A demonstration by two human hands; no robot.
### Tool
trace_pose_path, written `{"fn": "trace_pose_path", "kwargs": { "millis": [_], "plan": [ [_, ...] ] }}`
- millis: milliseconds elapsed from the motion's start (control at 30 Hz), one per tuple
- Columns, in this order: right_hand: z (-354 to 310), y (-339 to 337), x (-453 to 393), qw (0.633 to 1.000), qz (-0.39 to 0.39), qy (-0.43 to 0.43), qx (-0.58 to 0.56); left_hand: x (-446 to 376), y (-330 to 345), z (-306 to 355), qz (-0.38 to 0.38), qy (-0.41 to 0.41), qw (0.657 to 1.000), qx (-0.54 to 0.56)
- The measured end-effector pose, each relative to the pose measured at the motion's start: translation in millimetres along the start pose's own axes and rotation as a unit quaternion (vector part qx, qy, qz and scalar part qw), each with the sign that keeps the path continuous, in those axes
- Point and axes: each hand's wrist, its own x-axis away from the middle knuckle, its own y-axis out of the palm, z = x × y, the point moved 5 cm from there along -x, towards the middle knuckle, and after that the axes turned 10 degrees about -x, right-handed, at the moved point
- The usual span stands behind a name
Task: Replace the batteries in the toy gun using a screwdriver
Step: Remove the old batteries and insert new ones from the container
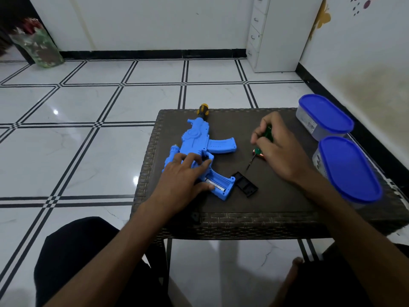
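- Tiled room, low brown woven table (276, 209); two tubs with blue lids (325, 113) just past the right hand, contents not visible.
- Toy gun (199, 147) lies flat under the left hand (183, 173): fingers spread and straight, pressing the body, thumb at the open grip.
- Grip compartment open, a battery (215, 186) seated just beside the thumb; black cover (245, 183) loose on the table nearby.
- Right hand (276, 149) curled round the green screwdriver (267, 134), tip pointing toward the cover.
- Gun looks like light, stiff, hollow plastic and likely slides; pin the body, pry the battery at its end.
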Motion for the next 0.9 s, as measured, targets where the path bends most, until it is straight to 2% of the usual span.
{"fn": "trace_pose_path", "kwargs": {
  "millis": [200, 333, 500, 733, 800, 900],
  "plan": [
    [-9, 18, 14, 0.995, -0.001, -0.017, -0.097, -2, 0, -6, 0.021, -0.037, 0.995, 0.093],
    [-3, 28, 18, 0.997, -0.017, -0.014, -0.070, -4, 1, -5, 0.035, -0.075, 0.991, 0.109],
    [1, 37, 19, 0.998, -0.057, -0.024, -0.011, -12, -1, -1, 0.007, -0.110, 0.988, 0.105],
    [-13, 54, 12, 0.984, -0.157, -0.071, 0.044, -10, -1, 2, -0.003, -0.116, 0.989, 0.092],
    [-14, 58, 13, 0.978, -0.190, -0.066, 0.048, -9, -1, 3, -0.003, -0.118, 0.989, 0.089],
    [-7, 50, 15, 0.981, -0.188, -0.036, 0.039, -8, 0, 2, -0.003, -0.121, 0.989, 0.087]
  ]
}}
